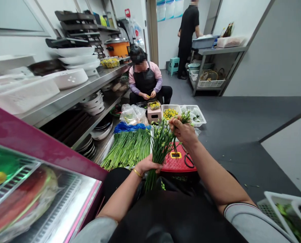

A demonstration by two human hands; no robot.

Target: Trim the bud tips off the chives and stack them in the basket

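Note:
A thick bunch of flowering chives, green stems topped with pale buds, stands upright in my left hand, whose fingers wrap round the lower stems. To the right and higher, my right hand is closed on a few chive stems, their buds showing above the fingers. Some of those stems hang below the fist beside the bunch. In front of me lies a broad pile of long green chive stems in a white basket. A red stool with black-handled scissors on it stands below my right hand.
A seated person opposite handles small yellow pieces. Between us are a white basket of yellow flowers, another white basket and plastic bags. Steel shelves with dishes run along the left. A basket of greens sits at lower right.

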